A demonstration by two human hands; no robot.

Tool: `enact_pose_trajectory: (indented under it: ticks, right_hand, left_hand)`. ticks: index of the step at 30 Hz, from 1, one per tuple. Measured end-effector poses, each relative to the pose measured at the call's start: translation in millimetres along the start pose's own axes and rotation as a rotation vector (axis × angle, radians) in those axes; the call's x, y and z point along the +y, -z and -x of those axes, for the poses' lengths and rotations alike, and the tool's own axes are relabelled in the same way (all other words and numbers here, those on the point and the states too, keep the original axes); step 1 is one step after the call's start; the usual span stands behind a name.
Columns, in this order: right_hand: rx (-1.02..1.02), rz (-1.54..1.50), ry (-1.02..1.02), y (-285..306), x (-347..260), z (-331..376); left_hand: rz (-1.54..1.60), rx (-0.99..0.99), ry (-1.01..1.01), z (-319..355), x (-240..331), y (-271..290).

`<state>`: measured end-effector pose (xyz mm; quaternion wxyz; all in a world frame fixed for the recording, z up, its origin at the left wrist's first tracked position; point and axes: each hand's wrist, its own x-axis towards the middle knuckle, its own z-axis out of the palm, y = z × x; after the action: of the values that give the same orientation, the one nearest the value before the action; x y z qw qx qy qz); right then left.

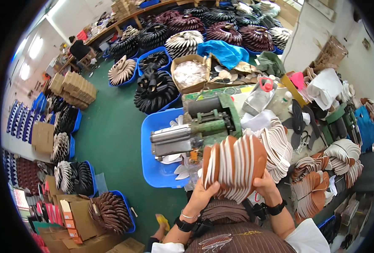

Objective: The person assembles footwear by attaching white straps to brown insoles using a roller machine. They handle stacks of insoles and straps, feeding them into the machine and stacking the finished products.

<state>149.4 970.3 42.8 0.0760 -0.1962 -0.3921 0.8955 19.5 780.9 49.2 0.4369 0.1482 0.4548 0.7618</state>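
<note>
Between my two hands, in front of my chest, is a thick fanned stack of insoles (234,164), brown on one face and white along the edges. My left hand (204,196) grips the stack's lower left side, thumb pressed on the front. On the opposite side my right hand (264,186) is closed round the lower right edge, its fingers partly hidden behind the stack. A green machine with metal rollers (191,130) stands just beyond the stack on the left. Touching or close to the stack's right side, white-edged insoles (276,147) lie piled on the bench.
Left of the machine, a blue tub (153,176) holds loose pale pieces. Tied bundles of brown insoles (308,192) lie at the right. Scissors (304,139) and dark soles (297,116) rest on the bench. Several blue tubs of coiled soles line the floor; a person (79,49) sits far left.
</note>
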Motion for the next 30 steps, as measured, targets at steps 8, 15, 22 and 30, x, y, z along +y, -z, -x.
enact_pose_trajectory:
  ticks: [8,15,22,30]
  right_hand:
    - [0.111,0.286,0.265,-118,66,-28]
    - [0.108,0.804,0.31,-202,106,-63]
    - [0.107,0.587,0.101,-228,137,-82]
    - [0.255,0.4,0.266,-229,170,-107]
  left_hand:
    - [-0.122,0.14,-0.027,34,46,78]
    - [-0.021,0.175,-0.047,55,73,180]
    - [-0.029,0.136,0.01,69,77,227]
    - [-0.034,0.325,-0.059,65,76,237]
